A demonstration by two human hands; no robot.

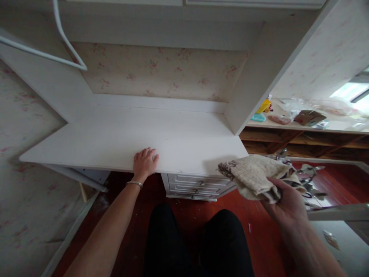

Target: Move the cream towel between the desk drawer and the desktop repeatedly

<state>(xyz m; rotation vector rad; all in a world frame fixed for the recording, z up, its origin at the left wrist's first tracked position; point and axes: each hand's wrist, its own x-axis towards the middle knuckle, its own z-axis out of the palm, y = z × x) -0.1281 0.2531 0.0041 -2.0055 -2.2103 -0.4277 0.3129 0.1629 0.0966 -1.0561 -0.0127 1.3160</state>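
Cloth (255, 175) (bunched) lies in the right hand (288, 204), left hand (145, 163) well apart.

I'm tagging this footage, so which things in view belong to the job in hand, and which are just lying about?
Job in hand:
- cloth, held in the right hand
- white desk, with the left hand resting near its front edge

Apparently just lying about, on the low shelf unit:
- brown box
- yellow item, too small to identify

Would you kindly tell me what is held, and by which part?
The right hand holds a cloth by its near side; the left hand holds nothing.
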